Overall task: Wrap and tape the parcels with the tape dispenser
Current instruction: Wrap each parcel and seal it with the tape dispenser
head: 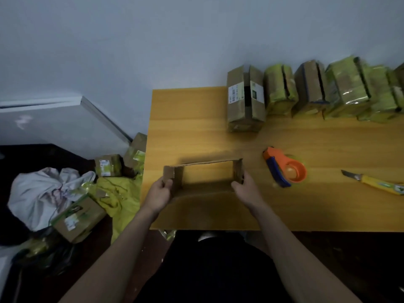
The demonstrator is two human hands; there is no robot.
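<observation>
An open brown cardboard box (203, 171) stands on the wooden table (306, 211) near its front left corner, both ends unfolded. My left hand (160, 193) grips the box's left flap. My right hand (244, 189) grips its right flap. The orange and blue tape dispenser (284, 168) lies on the table just right of the box, untouched.
A yellow-handled utility knife (380, 182) lies at the right. A row of parcels (306, 92), several wrapped in yellow-green tape, stands along the wall at the back. On the floor at the left lie more boxes (78, 219), a white bag (43, 193) and yellow wrapping (118, 197).
</observation>
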